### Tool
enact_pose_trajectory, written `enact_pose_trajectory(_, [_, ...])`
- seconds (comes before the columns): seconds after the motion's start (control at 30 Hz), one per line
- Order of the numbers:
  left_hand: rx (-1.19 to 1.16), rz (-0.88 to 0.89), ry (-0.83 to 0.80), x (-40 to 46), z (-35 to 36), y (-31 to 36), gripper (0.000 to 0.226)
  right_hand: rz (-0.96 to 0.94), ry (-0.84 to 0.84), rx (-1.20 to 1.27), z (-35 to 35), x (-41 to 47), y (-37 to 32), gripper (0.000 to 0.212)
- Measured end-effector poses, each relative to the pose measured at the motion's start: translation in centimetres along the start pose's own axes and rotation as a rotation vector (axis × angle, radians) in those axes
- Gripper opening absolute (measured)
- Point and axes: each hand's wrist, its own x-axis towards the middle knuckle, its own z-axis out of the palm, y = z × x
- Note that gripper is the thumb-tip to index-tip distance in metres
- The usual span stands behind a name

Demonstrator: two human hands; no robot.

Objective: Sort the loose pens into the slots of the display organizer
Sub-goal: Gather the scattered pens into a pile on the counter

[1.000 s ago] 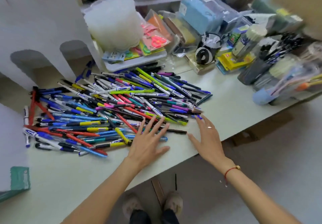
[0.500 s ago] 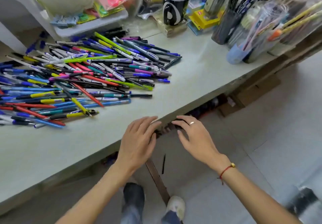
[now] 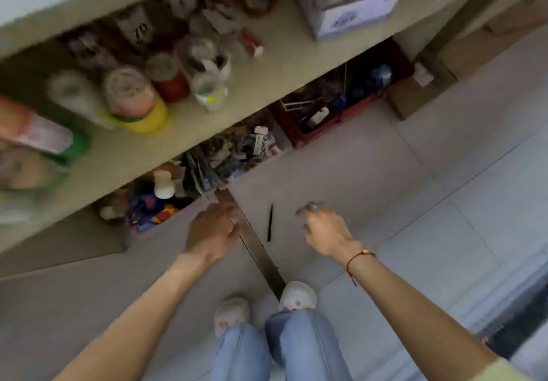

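Head view — pile gone, floor pen (image 3: 270, 222)

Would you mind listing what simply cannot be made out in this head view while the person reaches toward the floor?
- Pen pile and display organizer: out of frame, above the table's front edge.
- Black pen-like stick on the floor: too thin and blurred to identify.
- Left hand: motion blur hides its fingers; whether it holds anything cannot be told.
- Right hand: fingertips smeared, grip unclear.
- Jars on the lower shelf: labels blurred.
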Motion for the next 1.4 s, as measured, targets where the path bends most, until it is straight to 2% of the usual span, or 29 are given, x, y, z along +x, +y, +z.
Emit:
enact_pose_trajectory(0.2, [0.052,0.095,-0.044,6.3,14.7,-5.8,0.026,-0.072,-0.085,-0.051,14.5,10.5,2.7,0.042])
enact_pose_trajectory(0.33, [-0.016,0.119,-0.059,11.5,22.8,-10.1,0.048,-0.155,-0.044,-0.176,21.9,17.4,4.8,0.046])
enact_pose_trajectory(0.4, [0.011,0.121,-0.117,13.7,25.9,-11.9,0.059,-0.208,-0.024,-0.232,24.5,20.5,5.5,0.051])
enact_pose_trajectory(0.5, [0.147,0.142,-0.181,16.0,28.7,-13.3,0.065,-0.249,-0.014,-0.256,27.1,23.8,6.2,0.058])
enact_pose_trajectory(0.6, [0.260,0.157,-0.241,17.0,30.7,-14.4,0.067,-0.379,0.078,-0.257,29.4,25.6,6.4,0.049])
enact_pose_trajectory(0.8, [0.204,0.105,-0.345,16.3,32.7,-15.6,0.066,-0.384,0.135,-0.504,30.8,25.8,6.0,0.034])
enact_pose_trajectory(0.9, [0.150,0.086,-0.319,15.5,31.1,-14.8,0.061,-0.360,0.123,-0.569,29.1,24.5,6.4,0.024])
enact_pose_trajectory(1.0, [0.082,0.062,-0.265,14.0,27.3,-13.3,0.056,-0.291,0.108,-0.447,24.1,22.2,6.6,0.041])
enact_pose_trajectory(1.07, [0.063,0.042,-0.218,12.6,23.7,-11.8,0.053,-0.237,0.059,-0.386,18.7,19.3,5.8,0.038])
enact_pose_trajectory(1.13, [0.064,0.045,-0.167,11.0,19.4,-9.8,0.051,-0.224,0.044,-0.264,13.2,16.1,4.6,0.025])
enact_pose_trajectory(1.27, [0.045,0.038,-0.053,7.1,9.6,-5.2,0.046,-0.126,0.030,-0.019,3.0,9.7,2.1,0.018])
enact_pose_trajectory(1.4, [-0.048,0.021,-0.030,1.5,-1.5,0.2,0.043,-0.096,0.069,0.009,-7.4,3.2,-0.8,0.017])
